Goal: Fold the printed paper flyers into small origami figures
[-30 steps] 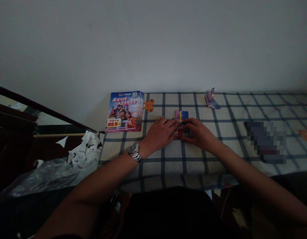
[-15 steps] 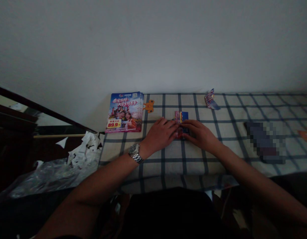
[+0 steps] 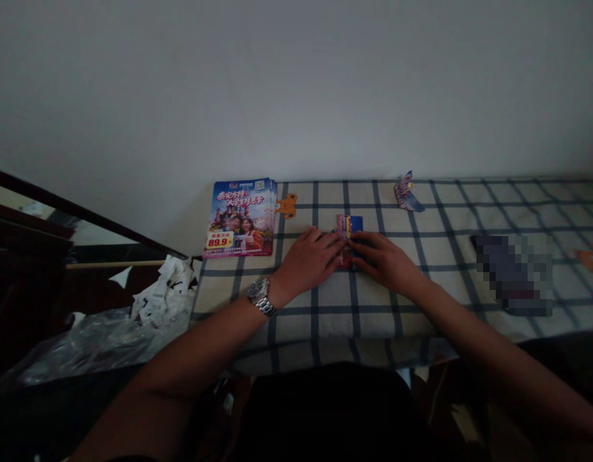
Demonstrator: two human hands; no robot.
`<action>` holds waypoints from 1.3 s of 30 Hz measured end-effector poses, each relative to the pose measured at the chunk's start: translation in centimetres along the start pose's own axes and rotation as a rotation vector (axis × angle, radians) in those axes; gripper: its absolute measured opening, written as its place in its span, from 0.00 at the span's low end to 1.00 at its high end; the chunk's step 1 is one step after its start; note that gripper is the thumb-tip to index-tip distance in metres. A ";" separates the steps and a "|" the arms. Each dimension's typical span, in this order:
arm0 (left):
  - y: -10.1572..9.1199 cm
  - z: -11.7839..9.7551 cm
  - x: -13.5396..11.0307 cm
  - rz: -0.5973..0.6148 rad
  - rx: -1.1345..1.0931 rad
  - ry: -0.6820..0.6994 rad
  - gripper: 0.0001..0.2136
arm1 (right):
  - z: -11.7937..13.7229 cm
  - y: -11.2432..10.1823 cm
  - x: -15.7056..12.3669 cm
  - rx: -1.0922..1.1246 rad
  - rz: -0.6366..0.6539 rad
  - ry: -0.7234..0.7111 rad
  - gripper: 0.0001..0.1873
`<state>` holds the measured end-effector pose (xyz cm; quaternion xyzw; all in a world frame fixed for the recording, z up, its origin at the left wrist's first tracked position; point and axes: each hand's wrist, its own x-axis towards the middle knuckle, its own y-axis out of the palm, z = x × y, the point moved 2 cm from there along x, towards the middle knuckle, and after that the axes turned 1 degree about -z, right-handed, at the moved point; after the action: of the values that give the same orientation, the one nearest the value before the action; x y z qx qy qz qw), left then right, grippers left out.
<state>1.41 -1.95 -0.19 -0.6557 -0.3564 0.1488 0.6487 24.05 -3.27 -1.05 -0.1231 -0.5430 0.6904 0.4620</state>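
Note:
A small folded colourful paper (image 3: 350,226) lies on the checked tablecloth (image 3: 421,282), mostly covered by my fingers. My left hand (image 3: 310,255), with a metal watch at the wrist, rests flat with its fingertips pressed on the paper's left side. From the right, my right hand (image 3: 384,259) presses its fingers on the same paper. Both hands meet over it, fingers together and bent down onto it.
A stack of colourful flyers (image 3: 240,217) lies at the table's left back corner, next to an orange cartoon print (image 3: 287,205). Another folded paper piece (image 3: 407,192) stands near the wall. A blurred dark object (image 3: 513,273) lies right. Torn paper scraps (image 3: 164,292) and plastic sit left of the table.
My right hand has slid slightly left over the folded paper and flattened. The left hand and the paper stay almost where they were.

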 end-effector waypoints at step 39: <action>-0.4 0.6 -0.1 -0.080 -0.055 -0.064 0.20 | -1.7 0.7 1.5 0.022 -0.116 -0.051 0.17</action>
<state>0.81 -1.56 0.07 -0.6533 -0.4069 0.1341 0.6242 24.05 -1.02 -1.86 -0.0685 -0.5530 0.6712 0.4888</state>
